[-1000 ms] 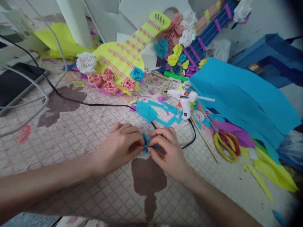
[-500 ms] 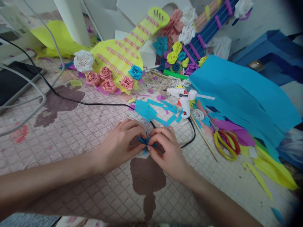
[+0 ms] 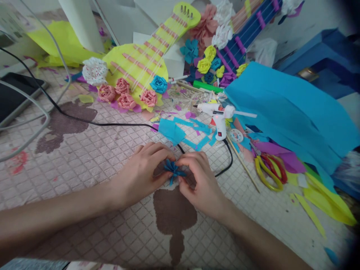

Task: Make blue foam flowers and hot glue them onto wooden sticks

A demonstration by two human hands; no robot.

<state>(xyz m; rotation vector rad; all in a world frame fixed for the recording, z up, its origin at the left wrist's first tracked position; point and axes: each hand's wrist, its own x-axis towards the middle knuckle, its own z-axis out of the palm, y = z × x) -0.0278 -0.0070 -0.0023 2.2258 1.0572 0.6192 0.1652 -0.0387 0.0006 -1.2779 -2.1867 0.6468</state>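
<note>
Between my two hands is a small blue paper flower [image 3: 173, 170] with narrow petals fanned out from its middle. My left hand [image 3: 144, 170] pinches its left side between thumb and fingers. On the other side, the fingers of my right hand [image 3: 198, 180] are curled at the flower's right edge, the index finger touching a petal and the thumb just below. Beyond the hands lie a flat piece of light-blue paper [image 3: 171, 131] and several cut blue strips [image 3: 202, 141]. A white glue gun [image 3: 221, 127] stands to their right, its cord running behind my right hand.
A yellow paper guitar [image 3: 135, 69] with paper roses lies at the back, a blue one [image 3: 244, 43] to its right. Yellow-and-red-handled scissors [image 3: 268, 172], a thin wooden stick [image 3: 244, 165] and a large blue sheet [image 3: 289, 108] are on the right. Cables cross the left.
The blue paper flower has spread wider and its petals now show between my hands. My right thumb and index finger have parted slightly. The view has shifted a little.
</note>
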